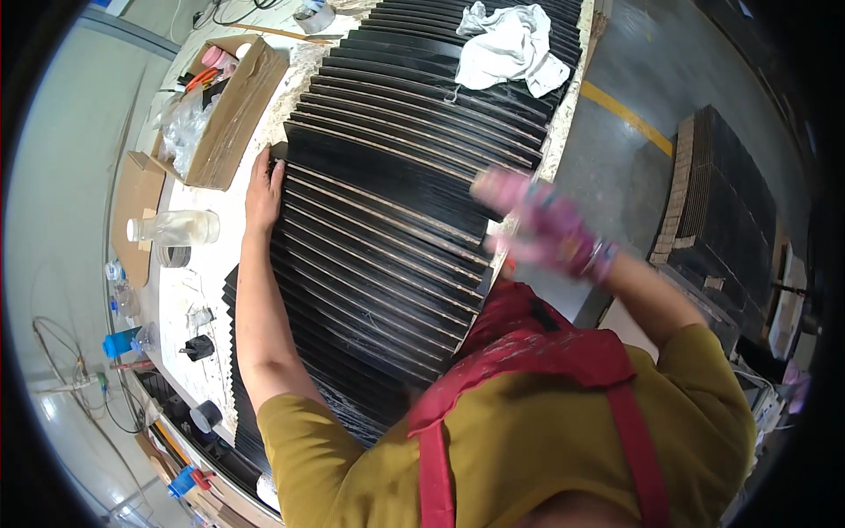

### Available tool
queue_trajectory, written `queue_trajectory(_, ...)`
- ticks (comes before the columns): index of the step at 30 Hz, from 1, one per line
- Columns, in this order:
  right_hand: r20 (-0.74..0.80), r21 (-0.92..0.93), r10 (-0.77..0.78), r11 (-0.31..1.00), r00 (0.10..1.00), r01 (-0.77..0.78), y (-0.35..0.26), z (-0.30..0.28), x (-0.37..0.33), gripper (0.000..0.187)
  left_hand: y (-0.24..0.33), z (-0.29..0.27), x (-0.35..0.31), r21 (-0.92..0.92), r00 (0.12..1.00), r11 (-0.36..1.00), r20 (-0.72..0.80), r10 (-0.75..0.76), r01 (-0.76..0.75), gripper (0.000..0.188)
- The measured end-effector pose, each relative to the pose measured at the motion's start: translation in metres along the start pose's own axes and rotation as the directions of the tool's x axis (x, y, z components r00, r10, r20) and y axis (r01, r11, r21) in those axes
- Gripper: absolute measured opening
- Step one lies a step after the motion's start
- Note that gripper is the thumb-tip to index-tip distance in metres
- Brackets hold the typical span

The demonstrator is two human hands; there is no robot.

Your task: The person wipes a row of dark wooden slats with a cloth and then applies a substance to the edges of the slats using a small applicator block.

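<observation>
A long row of black panels [343, 246], overlapping with their pale-lined edges showing, covers the worktable in front of me. One panel [378, 176] shows a wider stretch of its dark face than those around it. My left hand [262, 195] is bare and grips that panel's left end, thumb and fingers at its corner. In a pink patterned glove, my right hand [554, 224] is over the panels' right ends at the table edge. Motion smears its fingers, so whether it touches or holds anything is unclear. A crumpled white cloth [510, 48] lies on the far panels.
On the table's left are a cardboard box [231, 119] of plastic bags and bottles, a clear bottle [180, 228] on its side and a small black container [198, 348]. A tape roll [313, 16] is at the back. Stacked dark panels [722, 207] stand on the right.
</observation>
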State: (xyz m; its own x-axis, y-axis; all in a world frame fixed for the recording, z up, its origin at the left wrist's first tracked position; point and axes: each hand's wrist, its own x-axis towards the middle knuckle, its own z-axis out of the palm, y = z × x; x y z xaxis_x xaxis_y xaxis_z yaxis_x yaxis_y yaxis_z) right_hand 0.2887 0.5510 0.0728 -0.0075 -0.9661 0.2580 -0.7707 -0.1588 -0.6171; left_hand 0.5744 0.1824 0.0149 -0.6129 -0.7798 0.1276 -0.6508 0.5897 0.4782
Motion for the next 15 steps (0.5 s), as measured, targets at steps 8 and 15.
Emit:
queue_trajectory(8,0.015,-0.377,0.184,0.911,0.983,-0.165,-0.051,0.052,-0.008,0.070,0.026,-0.003,0.003,-0.027,0.992,0.993,-0.051,-0.118,0.117,0.040)
queue_trajectory(15,0.128,-0.221,0.252,0.950,0.959,-0.220,-0.057,0.046,-0.023,0.069,0.033,-0.030,-0.013,0.128,0.986,0.984,0.089,-0.138,0.126,0.038)
